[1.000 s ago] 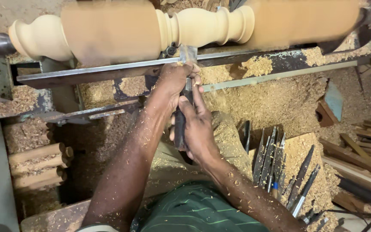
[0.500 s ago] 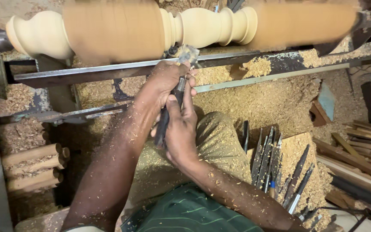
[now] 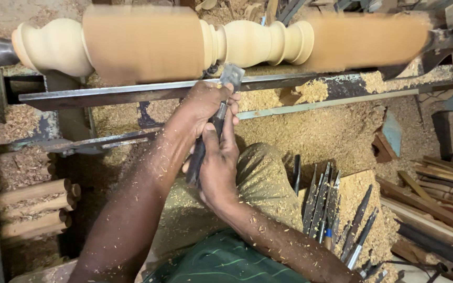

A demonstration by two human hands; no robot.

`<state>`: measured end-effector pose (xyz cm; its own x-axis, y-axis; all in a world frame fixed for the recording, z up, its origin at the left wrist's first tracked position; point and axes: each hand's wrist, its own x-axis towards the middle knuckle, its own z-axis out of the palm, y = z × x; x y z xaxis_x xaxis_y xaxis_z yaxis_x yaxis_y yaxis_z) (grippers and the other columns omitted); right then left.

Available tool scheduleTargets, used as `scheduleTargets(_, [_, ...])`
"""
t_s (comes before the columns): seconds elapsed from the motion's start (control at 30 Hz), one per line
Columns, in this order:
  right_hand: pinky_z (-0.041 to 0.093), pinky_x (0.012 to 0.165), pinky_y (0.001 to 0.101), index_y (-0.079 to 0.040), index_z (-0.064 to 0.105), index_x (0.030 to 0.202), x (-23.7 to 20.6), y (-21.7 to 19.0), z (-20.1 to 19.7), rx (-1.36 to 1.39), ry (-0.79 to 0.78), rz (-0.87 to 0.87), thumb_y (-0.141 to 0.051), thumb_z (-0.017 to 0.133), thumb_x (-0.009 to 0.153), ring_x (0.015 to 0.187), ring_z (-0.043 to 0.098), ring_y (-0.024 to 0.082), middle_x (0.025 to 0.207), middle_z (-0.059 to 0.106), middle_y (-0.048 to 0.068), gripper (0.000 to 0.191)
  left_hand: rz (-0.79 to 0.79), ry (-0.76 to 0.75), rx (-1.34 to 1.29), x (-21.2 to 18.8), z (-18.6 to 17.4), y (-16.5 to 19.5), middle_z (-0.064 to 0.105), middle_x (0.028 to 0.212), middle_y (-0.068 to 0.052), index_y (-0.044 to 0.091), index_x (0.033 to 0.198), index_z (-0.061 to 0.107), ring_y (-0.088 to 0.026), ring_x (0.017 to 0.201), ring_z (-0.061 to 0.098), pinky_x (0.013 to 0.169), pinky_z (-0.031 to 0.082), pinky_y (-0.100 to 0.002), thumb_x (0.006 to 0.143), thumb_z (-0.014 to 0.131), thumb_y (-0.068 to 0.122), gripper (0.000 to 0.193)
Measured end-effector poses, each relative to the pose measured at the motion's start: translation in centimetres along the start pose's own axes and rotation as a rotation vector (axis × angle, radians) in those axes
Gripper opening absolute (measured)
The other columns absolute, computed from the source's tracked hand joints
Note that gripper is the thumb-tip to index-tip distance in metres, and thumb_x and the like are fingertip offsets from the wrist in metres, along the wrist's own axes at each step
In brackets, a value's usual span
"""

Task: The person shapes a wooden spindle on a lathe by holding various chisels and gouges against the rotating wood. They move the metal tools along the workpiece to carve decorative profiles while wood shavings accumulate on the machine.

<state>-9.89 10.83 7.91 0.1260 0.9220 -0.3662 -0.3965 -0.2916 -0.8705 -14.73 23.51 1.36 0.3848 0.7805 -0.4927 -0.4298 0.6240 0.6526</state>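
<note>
We grip the chisel [image 3: 213, 126] with both hands: our left hand [image 3: 205, 105] closes over its blade end on the metal tool rest [image 3: 132, 93], our right hand [image 3: 218, 167] wraps the dark handle below. The blade tip sits just beneath the turned wooden spindle [image 3: 247, 42].

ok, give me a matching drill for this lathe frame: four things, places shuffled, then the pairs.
Things:
1. chisel
2. turned wood piece
3. row of spare turning tools
4. stacked wooden rods

Places:
A. low at the frame's left edge
B. across the top, blurred
C. gripped by left hand and right hand, tip over the steel tool rest
D. on sawdust to the lower right

Pairs: 1-C, 2-B, 3-D, 4-A
</note>
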Motion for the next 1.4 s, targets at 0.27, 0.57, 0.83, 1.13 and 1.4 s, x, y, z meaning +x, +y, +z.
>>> scheduleTargets(0.27, [0.050, 0.043, 0.0208, -0.024, 0.019, 0.166, -0.2, -0.5, 0.1, -0.027, -0.036, -0.024, -0.018, 0.048, 0.106, 0.054, 0.052, 0.003, 0.074, 0.054, -0.002, 0.068, -0.003, 0.029, 0.038, 0.0, 0.1, -0.1, 0.064, 0.068, -0.013, -0.011, 0.101, 0.063, -0.024, 0.050, 0.064, 0.044, 0.056, -0.034, 0.102, 0.057, 0.020, 0.031])
scheduleTargets(0.57, [0.048, 0.041, 0.0203, -0.021, 0.022, 0.166, 0.1, -0.2, 0.0, 0.006, -0.005, -0.010, -0.017, 0.049, 0.105, 0.050, 0.050, 0.003, 0.071, 0.053, -0.003, 0.066, 0.001, -0.010, 0.022, 0.1, -0.1, 0.0, 0.065, 0.068, -0.013, -0.010, 0.100, 0.063, -0.026, 0.050, 0.066, 0.044, 0.057, -0.034, 0.101, 0.059, 0.021, 0.032])
scheduleTargets(0.83, [0.048, 0.038, 0.0220, -0.014, 0.027, 0.162, 0.0, -0.6, -1.0, -0.023, -0.030, -0.001, -0.019, 0.051, 0.105, 0.047, 0.052, 0.006, 0.068, 0.053, -0.002, 0.062, -0.031, 0.108, 0.068, -0.5, 1.2, 0.5, 0.064, 0.068, -0.013, -0.011, 0.100, 0.064, -0.024, 0.048, 0.064, 0.045, 0.058, -0.035, 0.101, 0.057, 0.017, 0.029])
scheduleTargets(1.13, [0.049, 0.036, 0.0228, -0.018, 0.030, 0.162, 0.0, -2.4, -1.8, -0.133, -0.029, 0.073, -0.019, 0.049, 0.103, 0.045, 0.054, 0.008, 0.068, 0.057, 0.000, 0.062, 0.014, 0.147, 0.015, -0.2, 2.3, 0.0, 0.062, 0.067, -0.014, -0.010, 0.100, 0.061, -0.024, 0.047, 0.061, 0.041, 0.055, -0.037, 0.100, 0.057, 0.013, 0.023])
scheduleTargets(1.4, [0.048, 0.035, 0.0248, -0.026, 0.018, 0.164, 0.0, -4.1, -3.6, -0.185, -0.062, 0.104, -0.018, 0.049, 0.102, 0.043, 0.052, 0.009, 0.068, 0.058, 0.002, 0.070, 0.077, 0.174, -0.012, -0.4, 4.0, -0.6, 0.061, 0.064, -0.014, -0.008, 0.098, 0.062, -0.024, 0.047, 0.061, 0.039, 0.052, -0.036, 0.093, 0.056, -0.001, 0.011])
